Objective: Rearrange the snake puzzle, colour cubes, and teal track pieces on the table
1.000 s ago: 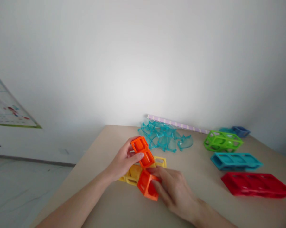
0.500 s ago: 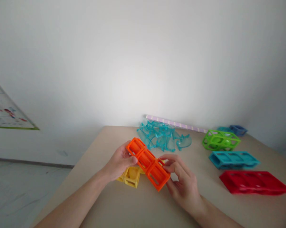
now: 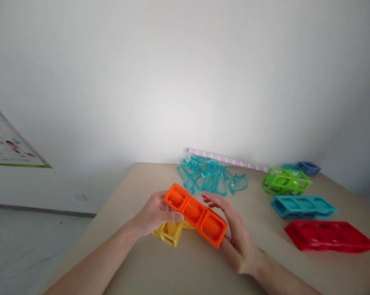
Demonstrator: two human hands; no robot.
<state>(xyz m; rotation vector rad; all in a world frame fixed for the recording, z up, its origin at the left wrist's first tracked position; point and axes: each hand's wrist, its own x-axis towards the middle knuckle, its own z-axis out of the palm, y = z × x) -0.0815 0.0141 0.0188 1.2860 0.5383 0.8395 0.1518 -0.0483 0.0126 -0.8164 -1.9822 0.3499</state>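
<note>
orange block: three open cells in a row, held just above the surface, slanting from upper left to lower right
left hand: closed round the block's left end, thumb lying along the near side
right hand: fingers stretched out pretty flat, lying along the far side of the block's right end. looks like it's touching, but the block hides the contact so can't say for sure
yellow block: on the surface right under the orange one, mostly covered by it and the left hand
clear teal pieces: loose heap just behind the hands
purple strip: lying along the wall behind that heap
green block, teal block, red block: lined up off to the right, well apart from the hands, red nearest
small blue piece: far right corner, behind the green one
</note>
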